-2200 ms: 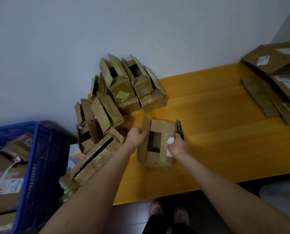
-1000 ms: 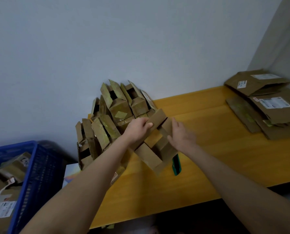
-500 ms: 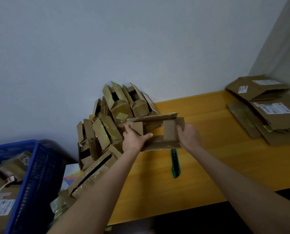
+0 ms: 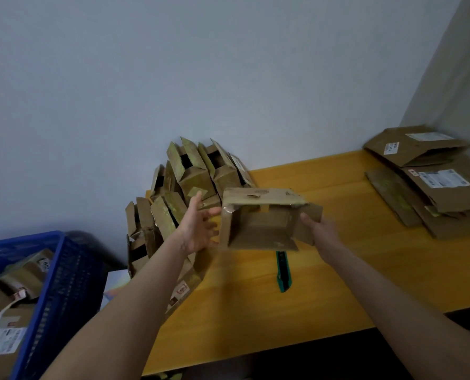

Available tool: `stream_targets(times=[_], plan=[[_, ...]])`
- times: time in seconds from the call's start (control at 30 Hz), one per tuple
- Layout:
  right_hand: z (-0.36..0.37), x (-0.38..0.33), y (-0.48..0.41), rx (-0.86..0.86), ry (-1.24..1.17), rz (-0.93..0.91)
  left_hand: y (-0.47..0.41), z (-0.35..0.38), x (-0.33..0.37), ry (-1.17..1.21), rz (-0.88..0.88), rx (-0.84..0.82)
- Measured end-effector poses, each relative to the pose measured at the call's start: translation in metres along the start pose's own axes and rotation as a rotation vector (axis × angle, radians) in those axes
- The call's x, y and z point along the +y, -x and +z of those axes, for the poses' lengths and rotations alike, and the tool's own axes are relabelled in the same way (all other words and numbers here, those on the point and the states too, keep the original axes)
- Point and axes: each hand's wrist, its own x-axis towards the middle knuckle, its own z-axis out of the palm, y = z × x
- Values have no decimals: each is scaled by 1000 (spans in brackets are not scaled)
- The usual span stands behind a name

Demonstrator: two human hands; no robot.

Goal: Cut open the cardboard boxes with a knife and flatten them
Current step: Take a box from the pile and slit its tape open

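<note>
A box (image 4: 258,231) was held in the air above the middle of the bench (image 4: 346,272), its open side turned toward the camera and its flaps spread outward. Its right flap was pinched by the right hand (image 4: 323,233) — the thumb was seen on the inner face, the other fingers were hidden behind the cardboard. The left hand (image 4: 198,231) was held wide, fingers straight and spread, at the box's left end; whether the fingertips touched the wall or merely lay just beside it could not be told. A green knife (image 4: 283,272) was left flat on the bench below the box, nearer the front edge, gripped by neither hand. A pile (image 4: 192,179) of opened boxes was stacked at the bench's far left corner against the wall. Flattened boxes (image 4: 434,187) were laid at the far right end. A blue crate (image 4: 64,270) — filled with more boxes — was placed off the left end.
</note>
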Motion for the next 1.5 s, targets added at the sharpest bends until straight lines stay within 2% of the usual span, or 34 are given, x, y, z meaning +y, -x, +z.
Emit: stream_targets(times=[0.13, 0.2, 0.27, 0.43, 0.53, 0.6, 0.7, 0.8, 0.9, 1.1, 1.2, 1.27, 1.37, 1.5], plan=[[-5, -8, 5, -270, -162, -8, -1, 2, 7, -140, -52, 3], [-14, -14, 4, -440, -222, 59, 1, 1, 9, -149, 14, 17], [-22, -19, 2, -495, -256, 148, 5, 1, 12, -191, 101, 13], [-12, -32, 6, -502, -127, 200, 9, 9, 20, -244, 277, -237], [-12, -34, 5, -486, -150, 116, 11, 5, 24, -225, 256, -277], [-12, -35, 3, -475, -159, 48, 15, 2, 25, -219, 239, -250], [-7, -37, 5, -472, -121, -79, 17, 3, 29, -104, 186, -69], [-5, -35, 6, -527, 11, -212, 16, 2, 32, 9, 130, 71], [-7, -32, 5, -567, 175, -260, 19, 3, 34, -38, 129, 135], [-15, -35, 10, -683, -50, -15, 18, -5, 26, -71, 216, 75], [-17, -35, 8, -544, -221, 81, 16, -4, 23, -134, 307, 50], [-11, -33, 7, -445, -127, 62, 15, 1, 21, -249, 340, 14], [-2, -28, 4, -400, 35, 3, 13, 7, 20, -422, 358, -45], [3, -26, 7, -355, 107, -40, 11, 11, 23, -537, 328, -16]])
